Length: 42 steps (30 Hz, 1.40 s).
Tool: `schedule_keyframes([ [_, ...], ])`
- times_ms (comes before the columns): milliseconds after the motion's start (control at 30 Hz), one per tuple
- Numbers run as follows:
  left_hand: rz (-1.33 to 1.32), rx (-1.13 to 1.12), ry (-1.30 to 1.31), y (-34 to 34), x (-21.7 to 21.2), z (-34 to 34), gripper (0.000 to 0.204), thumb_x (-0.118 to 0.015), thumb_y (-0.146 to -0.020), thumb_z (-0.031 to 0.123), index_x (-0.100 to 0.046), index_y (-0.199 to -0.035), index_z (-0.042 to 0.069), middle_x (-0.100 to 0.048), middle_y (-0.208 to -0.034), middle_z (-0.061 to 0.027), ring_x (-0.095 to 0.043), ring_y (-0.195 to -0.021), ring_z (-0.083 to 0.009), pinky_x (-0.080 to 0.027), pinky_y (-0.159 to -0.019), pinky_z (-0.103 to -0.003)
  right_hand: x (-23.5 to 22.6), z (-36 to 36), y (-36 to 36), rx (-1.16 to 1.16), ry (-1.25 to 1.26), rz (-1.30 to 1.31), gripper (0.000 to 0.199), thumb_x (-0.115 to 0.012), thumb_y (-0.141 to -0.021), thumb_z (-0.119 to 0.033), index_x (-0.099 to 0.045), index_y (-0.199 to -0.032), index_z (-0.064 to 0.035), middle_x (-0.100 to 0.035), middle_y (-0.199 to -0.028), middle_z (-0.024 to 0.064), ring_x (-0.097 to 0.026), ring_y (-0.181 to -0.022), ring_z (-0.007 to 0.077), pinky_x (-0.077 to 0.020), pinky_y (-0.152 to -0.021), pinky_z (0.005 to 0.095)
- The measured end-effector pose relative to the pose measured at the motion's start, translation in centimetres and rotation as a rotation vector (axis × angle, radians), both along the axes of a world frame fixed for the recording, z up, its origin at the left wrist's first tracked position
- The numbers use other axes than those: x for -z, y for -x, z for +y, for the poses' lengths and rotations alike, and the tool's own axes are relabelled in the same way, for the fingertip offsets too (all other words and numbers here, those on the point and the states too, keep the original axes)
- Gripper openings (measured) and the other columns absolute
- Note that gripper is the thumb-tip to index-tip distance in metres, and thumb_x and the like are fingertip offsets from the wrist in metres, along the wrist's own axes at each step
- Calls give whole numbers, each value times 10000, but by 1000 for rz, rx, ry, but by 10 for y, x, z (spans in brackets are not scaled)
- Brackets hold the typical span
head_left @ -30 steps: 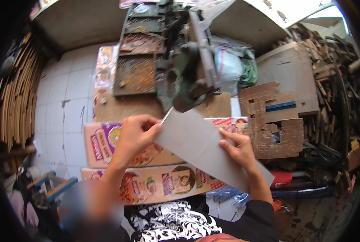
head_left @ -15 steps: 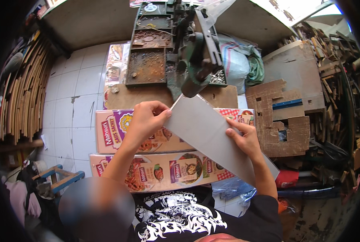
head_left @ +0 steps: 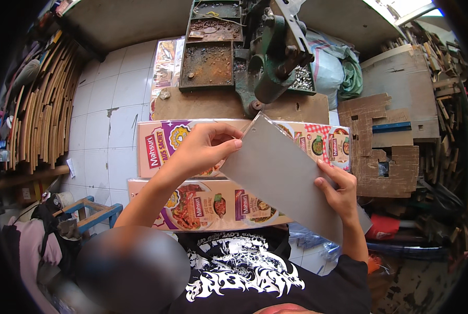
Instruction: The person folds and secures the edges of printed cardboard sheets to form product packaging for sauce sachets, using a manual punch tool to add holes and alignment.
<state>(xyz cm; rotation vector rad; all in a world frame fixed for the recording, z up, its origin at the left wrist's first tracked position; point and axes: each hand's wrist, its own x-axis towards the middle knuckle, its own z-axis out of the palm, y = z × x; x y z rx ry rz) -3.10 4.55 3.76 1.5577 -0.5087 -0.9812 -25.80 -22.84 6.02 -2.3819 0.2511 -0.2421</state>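
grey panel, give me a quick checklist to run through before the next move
1. Left hand on the panel: ok, thumb and fingertips at its left edge, near the far corner.
2. Right hand on the panel: ok, thumb on the face by the right edge.
3. Both hands clear of the green machine: ok, a gap shows.
4. Far corner seated in the machine: cannot tell, it points at the base, but contact is unclear.
5. Panel in line with the printed boards: not ok, it slants across them.
6. Underside of the panel: cannot tell, it is hidden.
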Motion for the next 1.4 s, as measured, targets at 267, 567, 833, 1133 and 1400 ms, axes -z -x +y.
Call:
schedule_keyframes([
  [267, 238, -73, 141, 12, -7, 6, 343, -731, -868, 136, -647, -1137, -62, -699, -1006, -77, -670, -895, -125, -527, -824, -263, -1, 18, 5, -25, 53, -14, 479, -809, -754, -74, -688, -1217, -53, -483, -653, 64, -436, -555, 165, -383, -535, 303],
  [567, 205, -97, 176, 15, -12, 14, 336, -746, -843, 117, -654, -1112, -61, -686, -1018, -75, -658, -901, -120, -527, -816, -263, 1, 27, 8, -41, 51, -114, 487, -809, -750, -56, -687, -1222, -56, -451, -644, 51, -407, -549, 156, -360, -518, 298],
  [833, 283, -131, 348, 26, -21, 26, 328, -625, -956, 159, -633, -1197, -63, -691, -1046, -96, -648, -964, -134, -517, -861, -281, 19, 22, 21, -54, -602, 138, 444, -743, -874, -139, -636, -1283, -2, -710, -927, 86, -582, -735, 102, -457, -671, 239],
  [1133, 188, -249, 452, 47, -21, 8, 382, -734, -881, 50, -522, -1186, -39, -672, -1104, -124, -656, -1036, -166, -547, -917, -304, 47, 70, 11, -279, -2194, 780, 704, -444, -984, -549, -403, -1471, -42, -499, -809, 54, -446, -632, 149, -373, -624, 264],
  [1400, 152, -368, 385, 46, -36, 11, 249, -694, -894, 32, -575, -1088, -69, -705, -977, -134, -704, -875, -153, -607, -772, -289, 70, 98, 10, -501, -2609, 908, 736, -447, -924, -612, -422, -1411, -60, -452, -865, 83, -471, -680, 183, -365, -673, 278],
])
